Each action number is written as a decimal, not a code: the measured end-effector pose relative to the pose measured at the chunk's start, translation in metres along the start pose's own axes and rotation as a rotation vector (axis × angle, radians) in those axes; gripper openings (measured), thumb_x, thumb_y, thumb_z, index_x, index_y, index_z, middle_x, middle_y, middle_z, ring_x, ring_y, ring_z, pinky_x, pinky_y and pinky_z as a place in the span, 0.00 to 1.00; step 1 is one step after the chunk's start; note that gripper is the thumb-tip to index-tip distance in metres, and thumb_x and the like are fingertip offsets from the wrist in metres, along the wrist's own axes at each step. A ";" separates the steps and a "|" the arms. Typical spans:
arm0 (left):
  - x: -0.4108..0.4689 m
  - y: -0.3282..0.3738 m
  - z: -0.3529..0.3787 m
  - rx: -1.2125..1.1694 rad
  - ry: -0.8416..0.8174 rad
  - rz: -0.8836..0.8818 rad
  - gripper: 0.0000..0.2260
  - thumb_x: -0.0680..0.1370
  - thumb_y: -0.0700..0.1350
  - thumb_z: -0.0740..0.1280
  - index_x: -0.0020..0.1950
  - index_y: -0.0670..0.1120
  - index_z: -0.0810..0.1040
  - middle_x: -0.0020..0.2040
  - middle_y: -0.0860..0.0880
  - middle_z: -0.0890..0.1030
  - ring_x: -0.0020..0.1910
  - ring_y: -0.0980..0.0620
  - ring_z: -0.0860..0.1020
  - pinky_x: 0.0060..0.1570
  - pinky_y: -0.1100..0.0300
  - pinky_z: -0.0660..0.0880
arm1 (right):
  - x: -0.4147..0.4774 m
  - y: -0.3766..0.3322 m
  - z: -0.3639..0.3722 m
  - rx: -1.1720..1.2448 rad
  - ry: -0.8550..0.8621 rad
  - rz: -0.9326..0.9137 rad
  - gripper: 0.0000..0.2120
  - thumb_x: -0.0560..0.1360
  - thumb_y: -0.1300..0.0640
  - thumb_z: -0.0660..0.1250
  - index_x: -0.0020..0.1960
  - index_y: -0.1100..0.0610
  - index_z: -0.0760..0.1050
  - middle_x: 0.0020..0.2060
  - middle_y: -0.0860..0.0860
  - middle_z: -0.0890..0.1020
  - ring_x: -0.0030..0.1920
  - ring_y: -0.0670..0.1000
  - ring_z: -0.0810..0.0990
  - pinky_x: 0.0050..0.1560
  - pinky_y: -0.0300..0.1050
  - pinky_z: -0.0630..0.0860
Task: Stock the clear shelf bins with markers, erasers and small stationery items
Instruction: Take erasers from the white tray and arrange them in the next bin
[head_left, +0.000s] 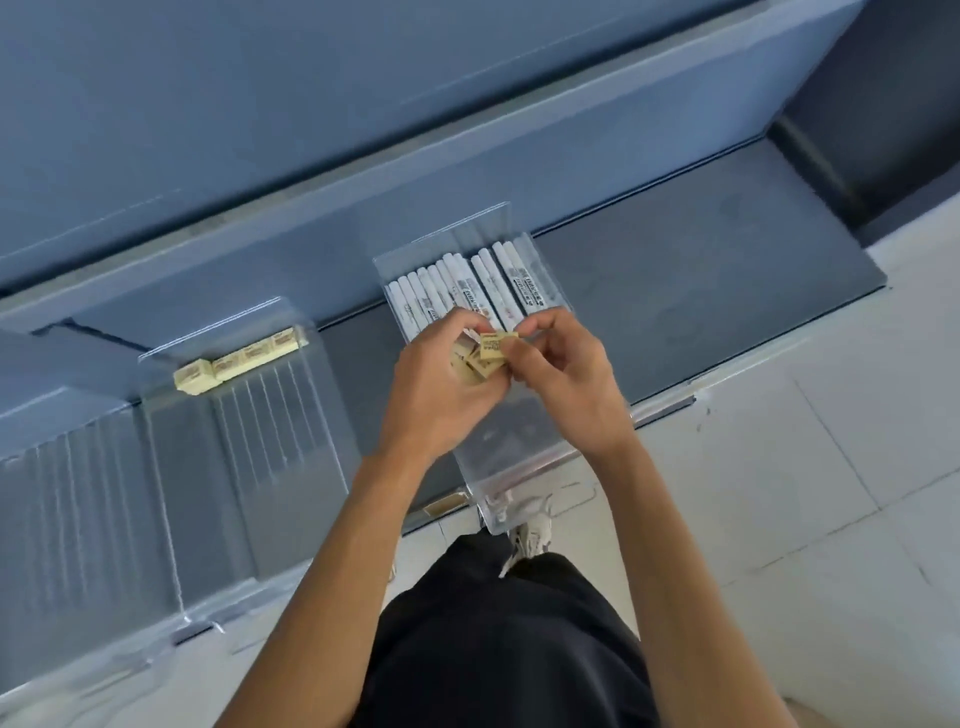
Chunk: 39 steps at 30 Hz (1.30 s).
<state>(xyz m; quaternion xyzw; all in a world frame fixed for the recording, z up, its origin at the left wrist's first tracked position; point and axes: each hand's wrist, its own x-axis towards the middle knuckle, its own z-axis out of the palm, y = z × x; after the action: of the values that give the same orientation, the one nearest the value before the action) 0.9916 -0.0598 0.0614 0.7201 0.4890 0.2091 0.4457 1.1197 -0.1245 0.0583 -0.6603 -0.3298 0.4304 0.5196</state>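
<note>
My left hand (434, 392) cups several small cream erasers (470, 364) above the front of a clear bin (511, 488). My right hand (563, 382) pinches one cream eraser (497, 346) at the top of that pile. The bin under my hands holds a row of white markers (467, 291) at its back. A second clear bin (176, 467) to the left has a row of cream erasers (241, 358) along its back wall.
Both bins stand on a grey-blue shelf (701, 291) with a raised back panel. A ribbed clear bin (57, 519) sits at the far left. White floor tiles (831, 493) lie to the right, and my dark trousers and a shoe are below.
</note>
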 end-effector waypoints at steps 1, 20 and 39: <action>-0.003 -0.003 -0.005 -0.004 0.030 -0.025 0.13 0.68 0.41 0.77 0.47 0.52 0.77 0.39 0.56 0.81 0.35 0.59 0.79 0.34 0.61 0.76 | 0.001 0.001 0.006 -0.002 -0.032 0.001 0.04 0.77 0.56 0.69 0.47 0.55 0.75 0.32 0.52 0.78 0.35 0.51 0.76 0.39 0.53 0.74; -0.063 -0.113 -0.113 -0.039 0.457 -0.351 0.13 0.71 0.44 0.76 0.48 0.56 0.76 0.42 0.57 0.81 0.38 0.59 0.80 0.34 0.66 0.75 | 0.009 0.010 0.186 -0.206 -0.435 0.044 0.05 0.76 0.57 0.69 0.44 0.51 0.74 0.32 0.51 0.80 0.32 0.47 0.76 0.34 0.37 0.71; -0.064 -0.176 -0.136 -0.570 0.708 -0.788 0.11 0.74 0.40 0.75 0.48 0.51 0.75 0.36 0.51 0.81 0.22 0.53 0.75 0.23 0.59 0.74 | 0.059 0.022 0.314 -0.212 -0.288 0.277 0.03 0.79 0.59 0.67 0.49 0.57 0.74 0.33 0.50 0.79 0.26 0.40 0.75 0.29 0.35 0.74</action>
<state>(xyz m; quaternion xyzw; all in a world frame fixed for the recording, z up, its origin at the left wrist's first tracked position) 0.7726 -0.0360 -0.0089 0.2233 0.7625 0.3779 0.4753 0.8575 0.0484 -0.0049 -0.6820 -0.3503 0.5502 0.3308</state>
